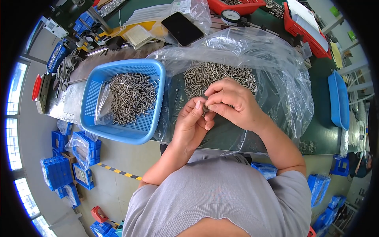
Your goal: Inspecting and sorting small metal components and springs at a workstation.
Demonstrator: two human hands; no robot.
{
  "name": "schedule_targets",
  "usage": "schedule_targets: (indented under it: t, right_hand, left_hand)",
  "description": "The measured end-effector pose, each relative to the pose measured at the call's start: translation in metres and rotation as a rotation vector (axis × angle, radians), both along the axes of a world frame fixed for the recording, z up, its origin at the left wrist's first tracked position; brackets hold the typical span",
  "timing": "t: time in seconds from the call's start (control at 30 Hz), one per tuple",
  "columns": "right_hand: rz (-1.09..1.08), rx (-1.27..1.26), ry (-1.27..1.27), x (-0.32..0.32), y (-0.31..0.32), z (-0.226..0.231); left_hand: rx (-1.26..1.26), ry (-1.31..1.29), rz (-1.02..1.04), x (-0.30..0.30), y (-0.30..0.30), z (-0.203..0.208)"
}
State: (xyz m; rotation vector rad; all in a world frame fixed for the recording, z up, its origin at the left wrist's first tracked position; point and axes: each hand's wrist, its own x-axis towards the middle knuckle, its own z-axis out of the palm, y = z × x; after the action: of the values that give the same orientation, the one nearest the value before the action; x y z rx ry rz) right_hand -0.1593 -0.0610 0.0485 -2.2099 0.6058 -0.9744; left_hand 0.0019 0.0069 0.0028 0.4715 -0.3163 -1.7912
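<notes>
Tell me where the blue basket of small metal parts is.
In the head view, the blue basket sits on the worktable, left of the person's left hand, beside the clear plastic.

Short silvery metal pins (221, 71) lay jumbled in a loose heap toward one o'clock, a second heap (132, 96) toward ten; a small piece (205, 108), mostly hidden, was pinched near centre.

Bright scene. Left of the bench (321, 139), windows (13, 144) blown near white. Glare streaks the clear plastic sheet (293, 91) toward the bench's far edge; pale sheen on the near left corner. Shadows soft. Mid-bench crisp; detail softer outward. Fisheye bows straight edges; black vignette fills picture corners.
</notes>
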Motion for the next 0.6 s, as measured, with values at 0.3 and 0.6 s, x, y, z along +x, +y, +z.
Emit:
schedule_targets:
  t: [0.3, 0.6]
  right_hand:
    - [-0.008, 0.208, -0.011, 0.003, 0.0027, 0.0015]
    - [-0.054, 0.092, 0.0, 0.0016, 0.0001, -0.0004]
  left_hand:
    - [0.012, -0.092, -0.045, 0.0001, -0.0009, 0.0061]
    - [-0.009, -0.118, -0.061, -0.0026, -0.0003, 0.0045]
